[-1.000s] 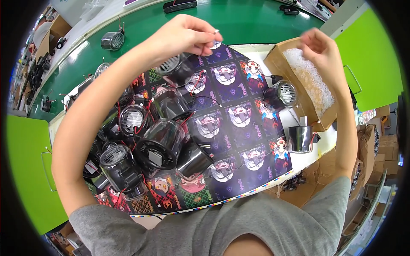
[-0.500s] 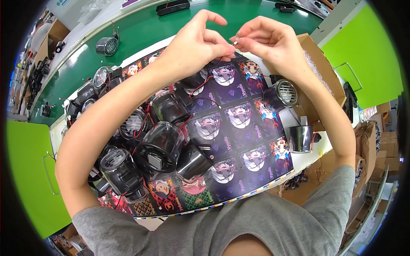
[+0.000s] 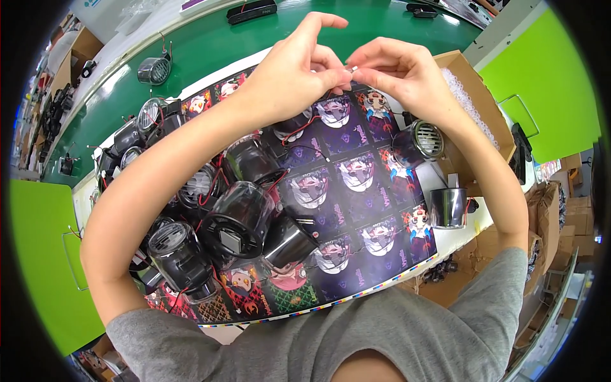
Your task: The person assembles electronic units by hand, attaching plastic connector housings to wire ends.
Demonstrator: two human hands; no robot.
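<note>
Above the far edge of the printed sheet (image 3: 353,210), my two hands meet fingertip to fingertip. My right hand (image 3: 407,73) is closed in a pinch on a small white connector (image 3: 354,68). Thumb and fingers of my left hand (image 3: 296,76) press together right beside it, its index finger raised and bent; what they hold is hidden. Below my left wrist lies a dark cylindrical fan unit (image 3: 294,121) with a red wire, partly covered by the hand. More black, clear-walled fan units (image 3: 238,216) crowd the sheet beneath my left forearm, with red and black wires among them.
On the right stand a fan unit with a slatted grille (image 3: 425,141) and a shiny dark cup-shaped housing (image 3: 448,207). Behind them is an open cardboard box (image 3: 503,137). A single fan unit (image 3: 154,70) and a black bar-shaped part (image 3: 252,11) rest on the green tabletop (image 3: 203,48).
My right hand has lowered slightly and its fingers have drawn closer together around the connector. The left hand has shifted a little, staying against it. The fan units on the sheet lie unchanged.
</note>
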